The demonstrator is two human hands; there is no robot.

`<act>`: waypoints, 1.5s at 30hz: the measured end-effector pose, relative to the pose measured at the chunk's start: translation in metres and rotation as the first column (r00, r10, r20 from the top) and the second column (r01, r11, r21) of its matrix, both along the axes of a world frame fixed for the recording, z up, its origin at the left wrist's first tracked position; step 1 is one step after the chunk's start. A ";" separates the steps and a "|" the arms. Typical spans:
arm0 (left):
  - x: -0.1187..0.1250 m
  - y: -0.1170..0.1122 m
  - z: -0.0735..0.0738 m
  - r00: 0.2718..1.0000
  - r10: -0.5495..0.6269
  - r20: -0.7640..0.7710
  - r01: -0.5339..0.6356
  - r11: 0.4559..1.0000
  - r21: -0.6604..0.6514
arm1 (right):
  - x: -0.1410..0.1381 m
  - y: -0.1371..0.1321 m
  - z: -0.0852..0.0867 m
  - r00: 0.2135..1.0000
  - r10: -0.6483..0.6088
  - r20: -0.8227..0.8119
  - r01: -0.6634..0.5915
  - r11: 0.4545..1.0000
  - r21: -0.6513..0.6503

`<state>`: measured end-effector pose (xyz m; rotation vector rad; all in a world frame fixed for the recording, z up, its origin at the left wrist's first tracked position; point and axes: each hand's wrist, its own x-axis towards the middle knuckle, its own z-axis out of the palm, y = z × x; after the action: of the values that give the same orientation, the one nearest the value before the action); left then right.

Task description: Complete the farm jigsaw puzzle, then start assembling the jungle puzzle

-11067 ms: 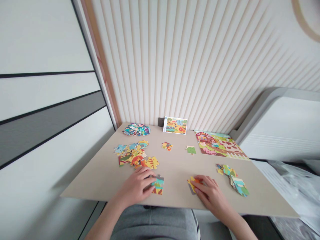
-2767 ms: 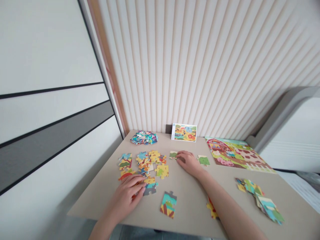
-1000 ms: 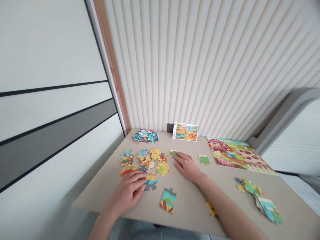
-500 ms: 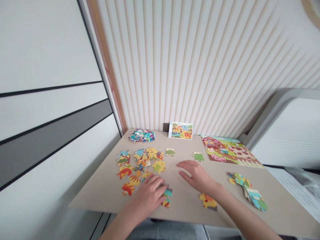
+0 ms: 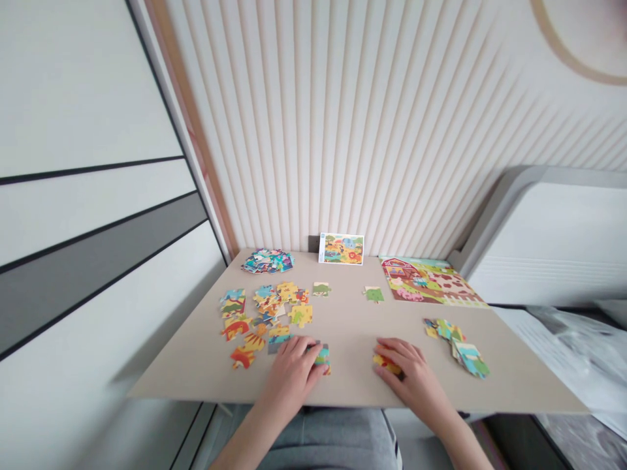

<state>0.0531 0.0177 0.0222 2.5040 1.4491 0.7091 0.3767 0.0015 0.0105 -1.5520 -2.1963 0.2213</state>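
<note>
As a person's left hand (image 5: 292, 367) lies curved over a teal puzzle piece (image 5: 322, 356) on the near side of a beige table (image 5: 350, 326), the right hand (image 5: 409, 364) rests over an orange piece (image 5: 387, 363) farther right, though whether either grips cannot be told. Loose animal pieces (image 5: 268, 305) spread at left, while an illustrated card (image 5: 342, 249) stands at the far side and a farm-scene puzzle (image 5: 431, 282) lies far right.

Beige table (image 5: 343, 326), blue puzzle-piece pile (image 5: 268, 261), yellow pieces (image 5: 300, 315), 2 green pieces (image 5: 373, 294) apart, farm picture (image 5: 434, 282)
</note>
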 end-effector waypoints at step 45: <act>0.014 0.145 -0.002 0.983 -0.079 -0.163 0.095 0.991 0.097 | 0.008 0.147 0.003 0.972 -0.134 0.194 0.131 0.991 0.028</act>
<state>0.0669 0.1625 0.0205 2.7423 1.3734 0.5966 0.3844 0.1484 0.0139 -1.7705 -2.2211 0.0112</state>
